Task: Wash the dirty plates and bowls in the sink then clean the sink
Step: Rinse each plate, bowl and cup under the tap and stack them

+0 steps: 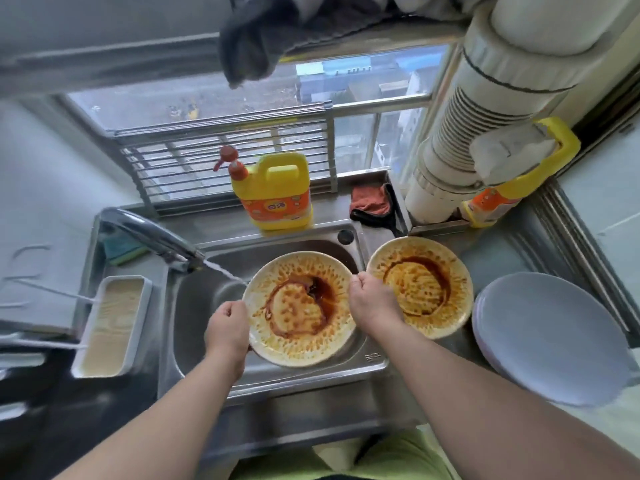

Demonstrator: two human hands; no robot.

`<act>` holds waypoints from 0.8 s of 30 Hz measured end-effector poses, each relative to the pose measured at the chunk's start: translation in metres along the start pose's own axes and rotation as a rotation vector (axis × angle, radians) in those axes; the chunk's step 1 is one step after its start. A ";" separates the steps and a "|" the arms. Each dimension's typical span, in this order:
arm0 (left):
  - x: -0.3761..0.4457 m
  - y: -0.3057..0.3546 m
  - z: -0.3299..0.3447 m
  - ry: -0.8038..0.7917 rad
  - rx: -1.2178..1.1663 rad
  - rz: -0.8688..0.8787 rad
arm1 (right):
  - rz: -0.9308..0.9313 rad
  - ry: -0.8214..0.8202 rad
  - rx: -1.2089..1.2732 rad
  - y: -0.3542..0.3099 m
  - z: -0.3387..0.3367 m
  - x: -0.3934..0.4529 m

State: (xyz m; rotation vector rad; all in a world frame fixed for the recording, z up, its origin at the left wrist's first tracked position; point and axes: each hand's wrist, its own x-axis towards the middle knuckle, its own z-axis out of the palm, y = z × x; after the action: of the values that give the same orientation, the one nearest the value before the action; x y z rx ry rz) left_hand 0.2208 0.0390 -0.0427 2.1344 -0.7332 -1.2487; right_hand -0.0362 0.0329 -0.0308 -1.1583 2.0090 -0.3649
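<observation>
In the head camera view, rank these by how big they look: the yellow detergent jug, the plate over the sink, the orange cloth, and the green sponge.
1. Plate over the sink
2. Yellow detergent jug
3. Orange cloth and green sponge: similar, the sponge partly hidden behind the faucet, so unranked.

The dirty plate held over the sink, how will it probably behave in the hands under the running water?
The plate looks rigid and probably breakable. Oily brown sauce covers it, so once wet it may slip. The left hand and right hand pinch opposite rims, which should keep it level.
</observation>
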 end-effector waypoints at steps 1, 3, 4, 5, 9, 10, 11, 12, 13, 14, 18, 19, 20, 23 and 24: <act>0.004 0.003 -0.016 0.019 0.028 0.024 | 0.012 -0.021 0.005 -0.006 0.014 -0.002; 0.012 0.005 -0.046 0.015 0.056 0.070 | 0.032 -0.059 0.012 -0.015 0.043 -0.007; 0.016 0.007 -0.059 0.011 0.071 0.083 | 0.043 -0.076 0.020 -0.020 0.056 -0.009; 0.020 0.007 -0.071 0.008 0.086 0.098 | 0.057 -0.093 0.031 -0.026 0.067 -0.011; 0.036 0.007 -0.108 0.030 0.164 0.142 | 0.068 -0.108 0.046 -0.045 0.105 -0.015; 0.038 0.008 -0.115 0.038 0.182 0.157 | 0.063 -0.105 0.051 -0.050 0.112 -0.015; 0.042 0.008 -0.121 0.043 0.202 0.167 | 0.061 -0.102 0.063 -0.054 0.119 -0.015; 0.045 0.009 -0.126 0.042 0.222 0.177 | 0.060 -0.098 0.080 -0.058 0.124 -0.015; 0.049 0.009 -0.132 0.033 0.239 0.192 | 0.060 -0.094 0.094 -0.062 0.129 -0.014; 0.052 0.009 -0.136 0.022 0.251 0.202 | 0.055 -0.090 0.105 -0.065 0.133 -0.014; 0.066 0.005 -0.144 -0.012 0.229 0.178 | 0.034 -0.043 0.122 -0.079 0.137 -0.010; 0.068 0.003 -0.144 -0.024 0.198 0.161 | 0.026 -0.025 0.112 -0.081 0.135 -0.010; 0.069 0.002 -0.141 -0.028 0.167 0.133 | 0.018 -0.009 0.096 -0.083 0.133 -0.010; 0.071 0.001 -0.130 -0.033 0.110 0.066 | -0.017 0.050 0.039 -0.086 0.122 -0.009; 0.071 0.000 -0.126 -0.043 0.084 0.045 | -0.035 0.068 0.018 -0.086 0.117 -0.009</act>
State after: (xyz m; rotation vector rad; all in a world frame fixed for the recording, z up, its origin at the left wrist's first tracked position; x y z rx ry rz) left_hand 0.3628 0.0135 -0.0327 2.1514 -0.8605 -1.2637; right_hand 0.1049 0.0079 -0.0542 -1.1862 2.0418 -0.4447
